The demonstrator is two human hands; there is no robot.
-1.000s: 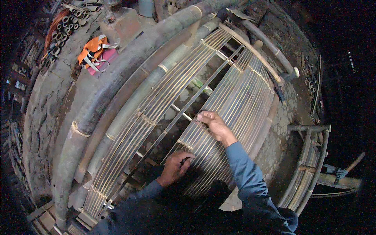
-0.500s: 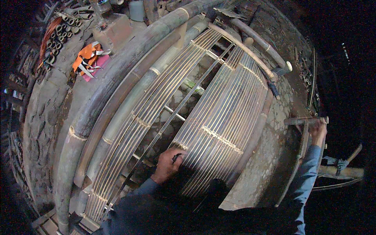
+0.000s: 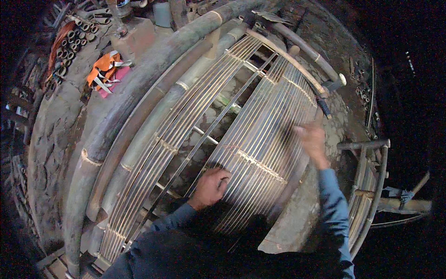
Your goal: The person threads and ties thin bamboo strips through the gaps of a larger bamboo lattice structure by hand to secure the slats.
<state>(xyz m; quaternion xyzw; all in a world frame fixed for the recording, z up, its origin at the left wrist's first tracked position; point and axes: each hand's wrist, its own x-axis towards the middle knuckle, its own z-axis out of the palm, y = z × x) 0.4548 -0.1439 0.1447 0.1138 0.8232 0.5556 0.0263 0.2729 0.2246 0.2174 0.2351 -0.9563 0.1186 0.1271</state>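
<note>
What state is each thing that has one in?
Right slats: close together, bound crosswise
Left slats: bound crosswise, apart from the right slats
Lone slat: lying between both groups
Orange cloth: crumpled
Left hand: curled, at the right slats' left edge
Right hand: blurred; open or shut unclear

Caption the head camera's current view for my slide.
Left hand and blurred right hand at a slatted panel, with a thick bamboo pole alongside.
</note>
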